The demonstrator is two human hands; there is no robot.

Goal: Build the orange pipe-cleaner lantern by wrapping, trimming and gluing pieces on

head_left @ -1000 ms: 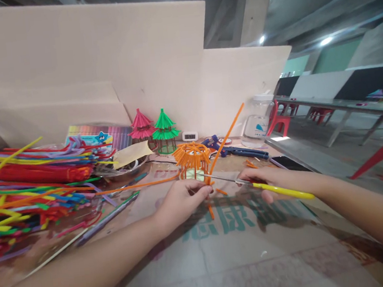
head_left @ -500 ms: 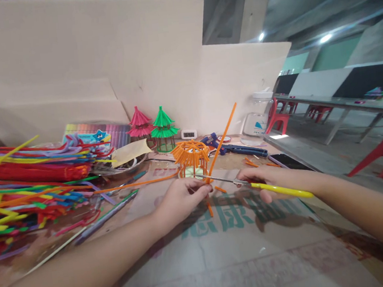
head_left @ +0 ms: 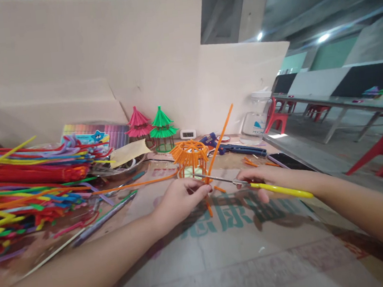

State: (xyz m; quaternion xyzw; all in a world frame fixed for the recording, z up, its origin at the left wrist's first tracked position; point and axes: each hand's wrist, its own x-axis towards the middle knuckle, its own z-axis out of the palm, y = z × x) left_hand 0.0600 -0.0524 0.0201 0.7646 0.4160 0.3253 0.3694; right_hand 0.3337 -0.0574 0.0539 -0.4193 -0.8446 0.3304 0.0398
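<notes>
Left hand: nearly closed, thumb and forefinger pinched on an orange pipe cleaner, other fingers curled, partly hidden. Stem slants up and right from the pinch; a short orange bit pokes out below it, can't tell if same piece. Right hand: fingers curled part-closed round the scissors, yellow handle running back toward the wrist, metal blades pointing left. Blades cross the stem just above the left fingertips; can't tell if they're cutting into it, or how far apart they are. Orange pavilion model stands upright on the table directly behind the left hand, pale green base, ring of slanted orange pieces on top. Small orange offcut lies between the hands; more orange scraps behind the right hand, near the phone. Blue glue gun at back right of the model. Finished-looking green model and pink model stand side by side at back. Big pile of coloured pipe cleaners on the left.
</notes>
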